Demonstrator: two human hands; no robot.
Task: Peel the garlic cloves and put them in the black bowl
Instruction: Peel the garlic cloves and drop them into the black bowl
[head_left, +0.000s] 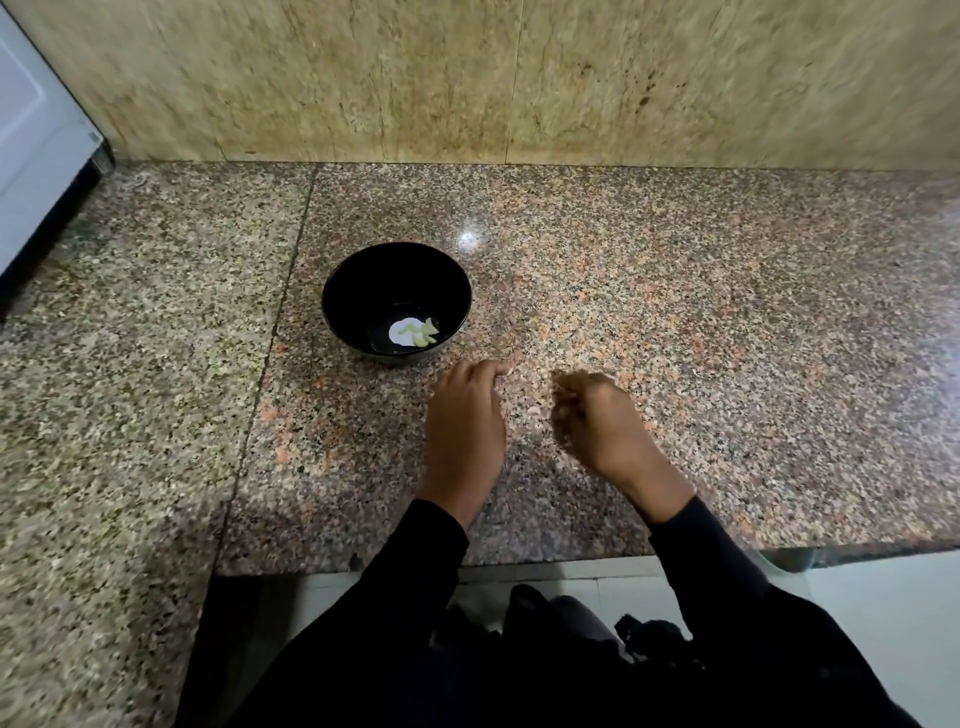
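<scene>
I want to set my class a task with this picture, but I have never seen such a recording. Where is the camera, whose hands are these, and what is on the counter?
There is no machine here. One camera sits on a person's head and looks down at their own two bare hands. The surface is a speckled granite counter. On it stands a black bowl with a few pale peeled garlic cloves at the bottom. The left hand hangs over the counter just beside the bowl. The right hand has its fingers curled, but it is blurred, so whether either hand holds a clove cannot be told.
</scene>
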